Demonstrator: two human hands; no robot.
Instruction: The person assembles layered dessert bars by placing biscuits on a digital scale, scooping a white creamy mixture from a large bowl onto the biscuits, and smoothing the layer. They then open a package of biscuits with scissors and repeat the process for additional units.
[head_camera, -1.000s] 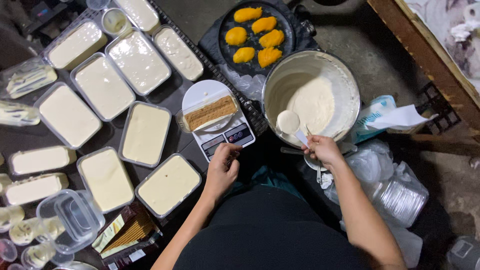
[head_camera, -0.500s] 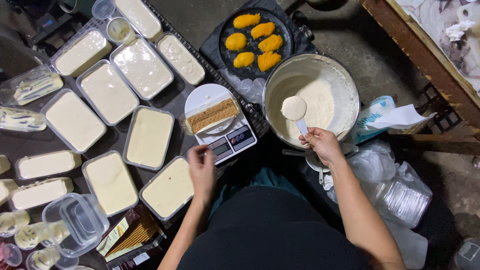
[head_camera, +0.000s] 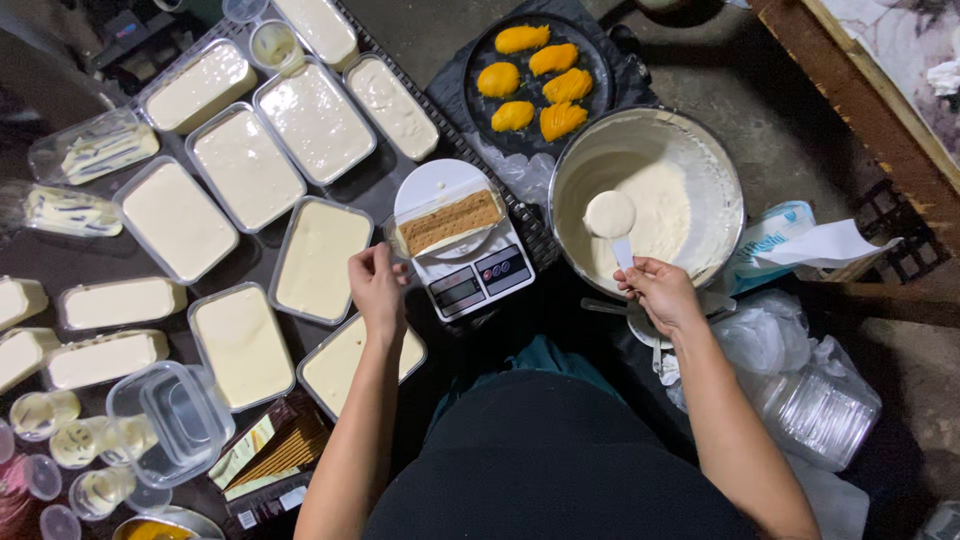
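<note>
My right hand (head_camera: 660, 292) grips the handle of a white measuring scoop (head_camera: 610, 216) heaped with cream, held over the big metal bowl (head_camera: 722, 165) of cream. My left hand (head_camera: 377, 285) pinches the near left corner of a clear container (head_camera: 445, 222) with a brown biscuit layer, which sits on a white digital kitchen scale (head_camera: 470, 272).
Several rectangular containers filled with cream (head_camera: 318, 258) cover the dark surface at left. A black plate (head_camera: 590, 30) of yellow mango pieces lies behind the bowl. An empty clear tub (head_camera: 165, 420) and biscuit packs (head_camera: 270, 450) sit near left. Plastic bags and lids (head_camera: 800, 390) lie at right.
My left hand left the scale's front, swung back, then came up to the container's corner. My right hand lifted the filled scoop higher over the bowl.
</note>
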